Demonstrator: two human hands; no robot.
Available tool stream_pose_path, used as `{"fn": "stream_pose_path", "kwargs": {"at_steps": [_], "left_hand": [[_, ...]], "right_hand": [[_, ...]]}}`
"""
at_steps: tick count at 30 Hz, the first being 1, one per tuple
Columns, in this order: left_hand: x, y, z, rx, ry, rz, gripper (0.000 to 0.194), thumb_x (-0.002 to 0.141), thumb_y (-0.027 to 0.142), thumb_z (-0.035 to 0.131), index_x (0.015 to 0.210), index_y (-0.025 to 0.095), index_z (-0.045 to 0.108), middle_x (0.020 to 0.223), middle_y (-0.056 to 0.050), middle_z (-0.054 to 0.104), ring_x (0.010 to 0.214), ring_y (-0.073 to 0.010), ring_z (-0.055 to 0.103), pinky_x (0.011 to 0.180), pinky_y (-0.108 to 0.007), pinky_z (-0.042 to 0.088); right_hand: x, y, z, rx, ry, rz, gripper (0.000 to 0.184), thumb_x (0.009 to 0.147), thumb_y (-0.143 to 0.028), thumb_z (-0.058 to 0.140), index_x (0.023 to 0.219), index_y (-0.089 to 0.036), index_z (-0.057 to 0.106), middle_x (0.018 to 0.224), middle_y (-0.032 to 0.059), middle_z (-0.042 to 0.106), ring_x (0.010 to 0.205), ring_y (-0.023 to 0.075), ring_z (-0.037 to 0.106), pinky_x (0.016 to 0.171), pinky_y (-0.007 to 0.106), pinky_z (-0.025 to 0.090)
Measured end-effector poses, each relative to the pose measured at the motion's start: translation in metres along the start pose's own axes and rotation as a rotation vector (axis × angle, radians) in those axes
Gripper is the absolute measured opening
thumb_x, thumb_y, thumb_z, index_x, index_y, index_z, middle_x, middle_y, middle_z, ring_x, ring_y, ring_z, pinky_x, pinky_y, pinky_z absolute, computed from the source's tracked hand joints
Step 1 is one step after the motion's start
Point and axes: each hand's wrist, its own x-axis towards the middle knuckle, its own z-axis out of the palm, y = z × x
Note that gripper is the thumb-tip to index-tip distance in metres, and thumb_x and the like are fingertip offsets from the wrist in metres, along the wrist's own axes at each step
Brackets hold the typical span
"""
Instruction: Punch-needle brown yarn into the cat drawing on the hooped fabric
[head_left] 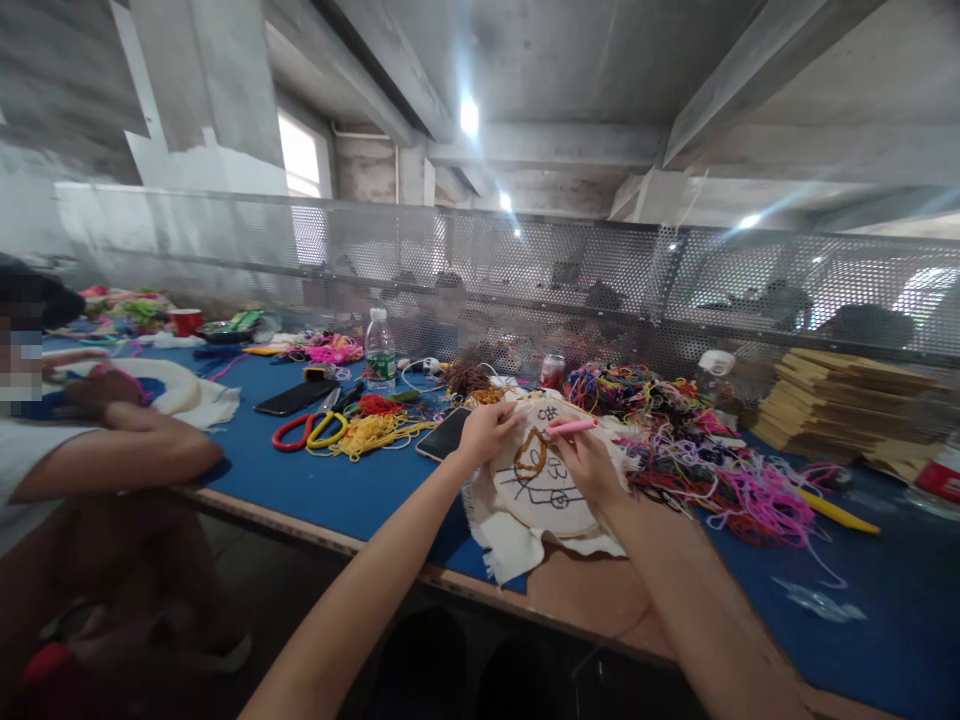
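The right hand (581, 455) pinched the pink pen (576, 426) over the white cloth (536, 512), at the near edge of the table (360, 500); the left hand (487, 432) touched its far left side, grip not clear; keeping the cloth tight seemed wise for even work

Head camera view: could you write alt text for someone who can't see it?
A person's right hand holds a pink pen-shaped tool at hooped white cloth bearing a line design, left hand at its edge. Tangled yarn lies nearby on a blue table; another person is at left.
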Motion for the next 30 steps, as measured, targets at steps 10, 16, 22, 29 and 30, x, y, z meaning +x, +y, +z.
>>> {"fn": "stream_pose_path", "kwargs": {"at_steps": [10, 16, 22, 29, 30], "left_hand": [[-0.001, 0.003, -0.001, 0.027, 0.028, -0.014, 0.042, 0.082, 0.048, 0.042, 0.060, 0.014, 0.052, 0.052, 0.003, 0.040, 0.053, -0.0089, 0.033, 0.052, -0.022, 0.019], [0.000, 0.002, 0.001, -0.026, 0.033, -0.013, 0.038, 0.081, 0.046, 0.045, 0.065, 0.014, 0.058, 0.056, 0.001, 0.048, 0.056, -0.0095, 0.036, 0.053, -0.021, 0.023], [0.001, 0.002, 0.001, -0.068, 0.014, -0.050, 0.039, 0.079, 0.047, 0.046, 0.066, 0.013, 0.059, 0.054, 0.002, 0.047, 0.057, -0.0101, 0.037, 0.053, -0.020, 0.025], [0.001, 0.001, 0.001, -0.066, -0.003, -0.043, 0.039, 0.079, 0.047, 0.045, 0.064, 0.014, 0.057, 0.055, 0.002, 0.043, 0.057, -0.0098, 0.035, 0.054, -0.020, 0.025], [0.001, 0.001, 0.001, -0.061, -0.004, -0.042, 0.039, 0.079, 0.047, 0.045, 0.064, 0.014, 0.057, 0.054, 0.003, 0.042, 0.057, -0.0097, 0.034, 0.054, -0.020, 0.025]], "right_hand": [[0.002, -0.002, 0.005, -0.092, 0.072, -0.146, 0.019, 0.087, -0.037, 0.046, 0.090, -0.022, 0.058, 0.097, 0.0067, 0.066, 0.089, 0.0205, 0.061, 0.078, 0.035, 0.046], [0.001, -0.006, 0.014, -0.099, 0.054, -0.051, 0.018, 0.085, -0.034, 0.047, 0.091, -0.021, 0.060, 0.090, 0.0067, 0.066, 0.086, 0.0211, 0.061, 0.076, 0.034, 0.047], [0.001, -0.005, 0.007, -0.114, 0.075, -0.130, 0.020, 0.088, -0.033, 0.043, 0.091, -0.022, 0.059, 0.096, 0.0061, 0.067, 0.088, 0.0200, 0.062, 0.076, 0.033, 0.047], [0.001, -0.005, 0.001, -0.162, 0.067, -0.032, 0.025, 0.089, -0.038, 0.040, 0.097, -0.020, 0.056, 0.086, 0.0067, 0.067, 0.075, 0.0213, 0.064, 0.064, 0.030, 0.045], [0.001, -0.005, 0.002, -0.157, 0.067, -0.031, 0.025, 0.089, -0.038, 0.039, 0.097, -0.021, 0.056, 0.084, 0.0061, 0.067, 0.072, 0.0210, 0.064, 0.062, 0.030, 0.045]]}}
